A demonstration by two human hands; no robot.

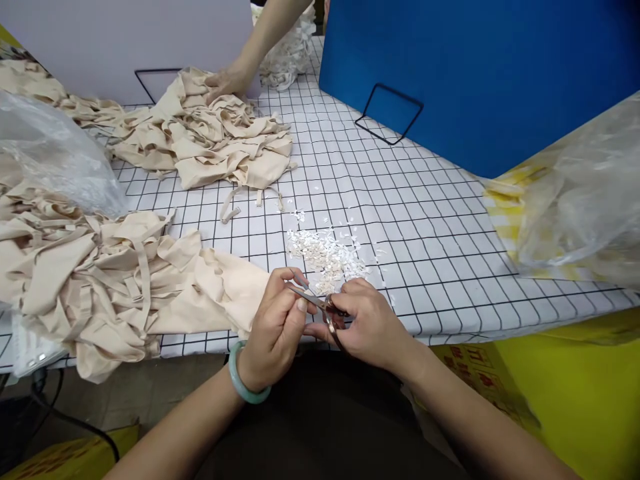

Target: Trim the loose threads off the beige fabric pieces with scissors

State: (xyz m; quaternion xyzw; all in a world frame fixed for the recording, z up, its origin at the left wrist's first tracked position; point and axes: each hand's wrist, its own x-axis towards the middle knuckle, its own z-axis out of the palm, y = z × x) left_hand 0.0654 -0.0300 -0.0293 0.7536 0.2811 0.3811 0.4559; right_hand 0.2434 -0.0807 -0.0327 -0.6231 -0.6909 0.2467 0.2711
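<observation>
My right hand (373,323) is closed round the handles of a small pair of scissors (320,303), the blades pointing left towards my other hand. My left hand (280,327), with a green bangle on its wrist, is pinched shut at the blades. A beige cloth garment (233,283) runs from the pile on the left up to this hand; the part between my fingers is mostly hidden. Just beyond both hands lies a scatter of small white and beige clippings (330,257) on the table.
A heap of beige garments (100,267) covers the table's left side under clear plastic (55,147). Another person's hand (233,80) rests on a farther beige heap (200,140). A blue panel (475,73) with a wire stand stands at right, beside a plastic bag (590,207).
</observation>
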